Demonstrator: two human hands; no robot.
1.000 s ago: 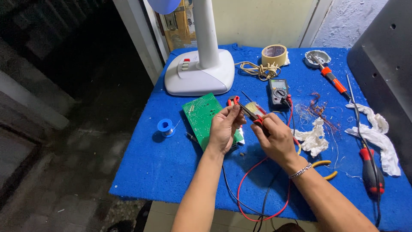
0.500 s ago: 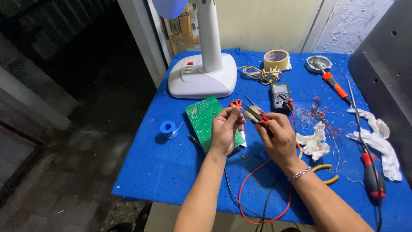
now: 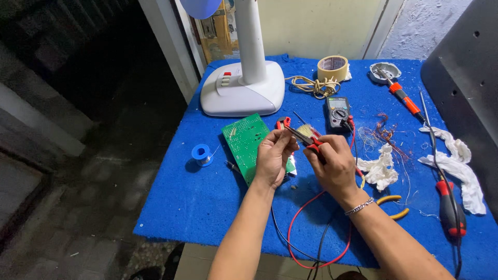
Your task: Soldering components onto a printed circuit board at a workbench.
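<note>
My left hand (image 3: 274,155) is raised over the blue mat (image 3: 207,207), with thumb and fingers pinched on a small piece too tiny to identify. My right hand (image 3: 333,165) grips red-handled pliers (image 3: 307,139), and their tips meet the left fingertips. Just under and left of the left hand lies a green circuit board (image 3: 243,141). Beyond the hands sits a dark multimeter (image 3: 338,111). Its red lead (image 3: 303,218) and a black lead loop under my right wrist.
A white fan base (image 3: 244,91) stands at the back, with a tape roll (image 3: 332,67) and coiled cord (image 3: 311,85) beside it. A blue solder spool (image 3: 201,154) lies left. Right of the hands are white rags (image 3: 381,167), yellow-handled pliers (image 3: 392,205), an orange screwdriver (image 3: 405,99) and a red-and-black tool (image 3: 450,207).
Both hands stay together at the same spot above the board. The pliers remain at the left fingertips. Only the view shifts slightly.
</note>
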